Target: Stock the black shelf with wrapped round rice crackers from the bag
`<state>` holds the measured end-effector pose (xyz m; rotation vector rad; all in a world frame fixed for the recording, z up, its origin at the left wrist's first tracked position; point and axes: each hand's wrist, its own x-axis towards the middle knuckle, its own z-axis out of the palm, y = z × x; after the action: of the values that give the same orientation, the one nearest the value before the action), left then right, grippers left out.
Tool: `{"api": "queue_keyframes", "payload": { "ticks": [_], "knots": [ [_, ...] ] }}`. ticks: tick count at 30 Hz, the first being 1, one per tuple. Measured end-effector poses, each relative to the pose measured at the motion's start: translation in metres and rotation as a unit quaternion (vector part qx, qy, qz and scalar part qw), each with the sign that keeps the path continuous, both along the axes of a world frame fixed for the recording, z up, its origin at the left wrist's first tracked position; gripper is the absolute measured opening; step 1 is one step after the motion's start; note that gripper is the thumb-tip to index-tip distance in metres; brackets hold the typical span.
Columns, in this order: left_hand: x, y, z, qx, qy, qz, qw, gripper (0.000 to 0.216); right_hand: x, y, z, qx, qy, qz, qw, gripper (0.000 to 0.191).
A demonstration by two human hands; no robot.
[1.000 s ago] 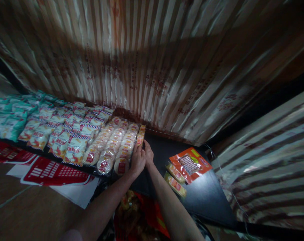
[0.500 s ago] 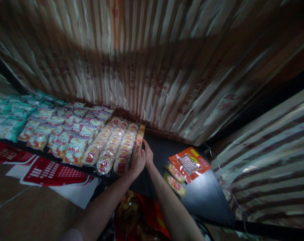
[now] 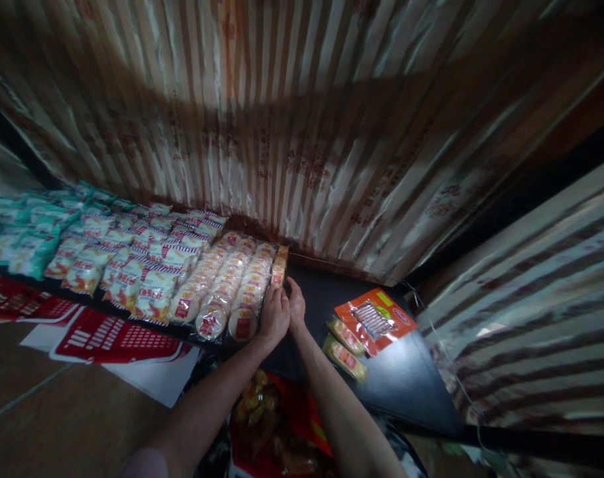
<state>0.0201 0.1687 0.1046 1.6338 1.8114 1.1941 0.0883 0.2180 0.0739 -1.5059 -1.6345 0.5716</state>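
Note:
Side by side on the dark shelf, my left hand (image 3: 275,315) and my right hand (image 3: 296,308) close around the near end of a narrow row of yellow-orange snack packets (image 3: 279,264). Fingers of both hands are curled in and cover the nearest packet. Just left of my left hand run rows of round, clear-wrapped crackers (image 3: 243,324) with red labels. To the right of my right hand lie two loose yellow packets (image 3: 346,357), partly beside a flat orange snack bag (image 3: 376,321).
White snack bags (image 3: 155,292) and teal bags (image 3: 36,251) fill the shelf's left side. Red baskets (image 3: 117,337) sit below its edge. Beneath my forearms is an open container of gold-wrapped items (image 3: 255,401). Striped sheeting (image 3: 282,133) hangs behind the black shelf (image 3: 406,388).
Both hands stay together at the yellow-orange row, drawn slightly toward me. The view has shifted a little; the packets on the shelf look otherwise the same.

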Motion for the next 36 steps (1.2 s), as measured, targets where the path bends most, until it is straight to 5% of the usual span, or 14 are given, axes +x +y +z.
{"api": "queue_keyframes", "payload": {
  "ticks": [8,19,36],
  "knots": [
    [0.005,-0.025,0.001,-0.002,0.011,-0.007,1.0,0.036,0.006,-0.031,0.008,0.009,0.002,-0.019,1.0,0.038],
    [0.006,-0.075,-0.015,0.061,0.048,-0.04,0.996,0.025,0.02,-0.09,0.017,0.008,-0.009,0.102,0.995,0.03],
    [-0.005,-0.177,-0.052,0.126,0.11,-0.156,0.974,0.03,0.03,-0.202,-0.005,0.002,0.01,0.128,0.992,0.031]
  ]
}}
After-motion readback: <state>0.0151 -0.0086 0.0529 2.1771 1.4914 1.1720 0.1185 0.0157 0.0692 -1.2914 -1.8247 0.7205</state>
